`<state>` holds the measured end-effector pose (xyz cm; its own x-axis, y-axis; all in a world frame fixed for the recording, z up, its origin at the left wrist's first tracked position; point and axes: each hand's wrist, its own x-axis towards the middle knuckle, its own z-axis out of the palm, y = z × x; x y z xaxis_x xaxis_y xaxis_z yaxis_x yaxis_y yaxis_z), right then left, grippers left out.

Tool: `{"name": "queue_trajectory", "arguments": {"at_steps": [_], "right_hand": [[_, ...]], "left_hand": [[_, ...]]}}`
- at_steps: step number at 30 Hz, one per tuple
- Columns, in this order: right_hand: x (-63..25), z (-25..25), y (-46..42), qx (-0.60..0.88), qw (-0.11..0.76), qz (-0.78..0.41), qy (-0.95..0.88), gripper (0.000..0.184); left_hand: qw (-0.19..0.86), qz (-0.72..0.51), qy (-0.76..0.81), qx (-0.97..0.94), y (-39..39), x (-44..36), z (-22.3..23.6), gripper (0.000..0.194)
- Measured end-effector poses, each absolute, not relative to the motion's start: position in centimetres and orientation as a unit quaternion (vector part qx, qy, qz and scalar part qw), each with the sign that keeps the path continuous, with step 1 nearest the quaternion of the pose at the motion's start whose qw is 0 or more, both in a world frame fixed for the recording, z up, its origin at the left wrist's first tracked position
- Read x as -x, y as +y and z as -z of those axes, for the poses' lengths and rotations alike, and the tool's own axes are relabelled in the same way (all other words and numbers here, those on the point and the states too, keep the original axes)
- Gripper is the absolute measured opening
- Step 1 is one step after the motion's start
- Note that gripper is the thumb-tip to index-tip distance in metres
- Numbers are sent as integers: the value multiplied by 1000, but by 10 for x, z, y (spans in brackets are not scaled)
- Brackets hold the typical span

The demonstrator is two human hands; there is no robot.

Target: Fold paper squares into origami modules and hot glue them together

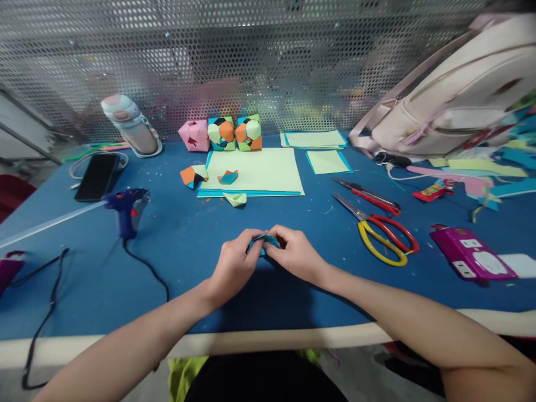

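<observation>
On the left, a blue glue gun [127,209] stands on the blue table [184,285], near a dark phone [97,176]. Moving right, here's an orange, black and cream folded piece [194,176], and beside it a stack of pale green and blue sheets [259,170] bearing a small teal and orange fold [228,177]. Now the centre, in front of those sheets: the left hand [238,262] pinches one side of a small blue folded paper [266,240], thumb and fingers closed on it, and the right hand [295,254] grips the other side, also closed! Further right lie red-and-yellow scissors [377,226], open a little, then a purple power strip [475,254].
</observation>
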<state>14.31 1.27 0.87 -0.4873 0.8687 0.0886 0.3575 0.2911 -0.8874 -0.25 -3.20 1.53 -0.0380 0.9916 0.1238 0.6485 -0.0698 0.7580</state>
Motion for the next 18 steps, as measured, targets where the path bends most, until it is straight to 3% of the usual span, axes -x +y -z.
{"name": "queue_trajectory", "arguments": {"at_steps": [11, 18], "right_hand": [[-146, -8, 18, 422, 291, -425, -746, 8], [-147, -3, 18, 398, 313, -352, -787, 15]], "left_hand": [[462, -407, 595, -516, -29, 2, -10, 21], [515, -397, 598, -469, -28, -3, -9, 19]]}}
